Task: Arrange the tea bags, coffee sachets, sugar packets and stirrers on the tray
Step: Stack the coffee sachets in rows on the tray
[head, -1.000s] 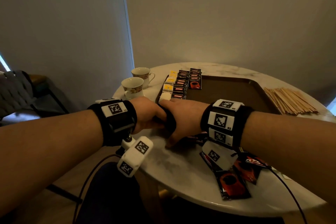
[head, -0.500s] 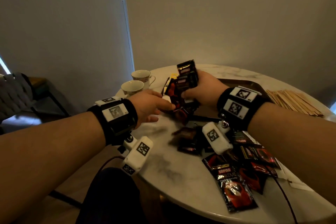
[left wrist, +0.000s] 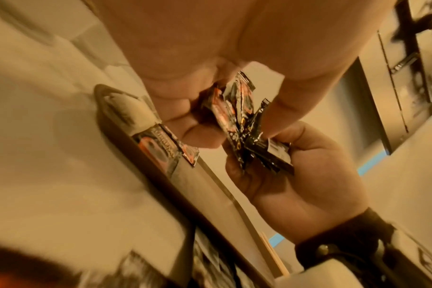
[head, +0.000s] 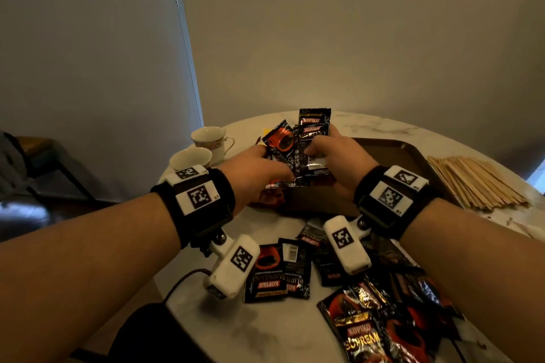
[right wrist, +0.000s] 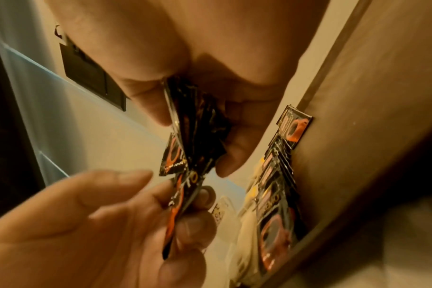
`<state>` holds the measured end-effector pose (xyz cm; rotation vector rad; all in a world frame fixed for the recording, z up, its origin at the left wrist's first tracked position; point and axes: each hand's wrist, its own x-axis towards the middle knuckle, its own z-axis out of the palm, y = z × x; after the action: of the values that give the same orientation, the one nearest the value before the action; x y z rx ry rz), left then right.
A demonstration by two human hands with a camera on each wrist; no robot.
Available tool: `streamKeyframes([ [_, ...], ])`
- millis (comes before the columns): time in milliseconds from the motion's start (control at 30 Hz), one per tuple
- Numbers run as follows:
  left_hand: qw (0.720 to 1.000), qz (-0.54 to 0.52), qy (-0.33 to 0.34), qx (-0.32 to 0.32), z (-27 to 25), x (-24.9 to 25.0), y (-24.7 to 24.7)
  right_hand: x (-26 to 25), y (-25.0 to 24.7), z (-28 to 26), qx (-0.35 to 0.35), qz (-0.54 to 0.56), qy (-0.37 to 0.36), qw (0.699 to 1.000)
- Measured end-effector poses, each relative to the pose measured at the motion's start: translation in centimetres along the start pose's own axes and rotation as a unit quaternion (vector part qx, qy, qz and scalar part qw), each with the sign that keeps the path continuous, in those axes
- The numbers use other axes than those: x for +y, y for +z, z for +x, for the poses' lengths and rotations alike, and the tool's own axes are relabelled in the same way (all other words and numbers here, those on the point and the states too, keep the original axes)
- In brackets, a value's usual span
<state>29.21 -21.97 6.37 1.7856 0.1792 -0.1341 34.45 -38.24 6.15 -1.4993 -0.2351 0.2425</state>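
My right hand (head: 330,156) grips a fanned bunch of black and red coffee sachets (head: 309,141) above the near left corner of the brown tray (head: 398,156). My left hand (head: 262,168) pinches the sachets at the bunch's left side (right wrist: 183,198). In the right wrist view a row of sachets (right wrist: 281,171) lies along the tray's left wall, with pale and yellow packets (right wrist: 249,194) beside it. More loose sachets (head: 368,303) lie scattered on the marble table near me. Wooden stirrers (head: 474,180) are piled to the right of the tray.
Two teacups (head: 206,147) stand at the table's left edge, just beyond my left wrist. The round table (head: 265,333) ends close to my body. A chair (head: 26,156) sits at far left on the floor.
Both hands were low at the table's near edge; the right lifted a bunch of sachets over the tray corner, and the left came up to pinch the same bunch.
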Motion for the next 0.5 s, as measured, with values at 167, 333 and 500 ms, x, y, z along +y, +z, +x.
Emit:
streamKeyframes([
  [167,0.999,-0.012,-0.003,0.036,2.2,1.1,1.2,-0.1,-0.9,1.7,-0.028,-0.002,-0.029,0.999],
  [333,0.999,-0.006,0.013,0.048,4.8,2.3,1.8,0.0,-3.0,3.7,-0.024,0.035,-0.084,0.996],
  [500,0.998,-0.027,0.007,0.051,6.8,3.2,2.7,0.4,-4.2,5.4,-0.039,0.071,-0.04,0.996],
])
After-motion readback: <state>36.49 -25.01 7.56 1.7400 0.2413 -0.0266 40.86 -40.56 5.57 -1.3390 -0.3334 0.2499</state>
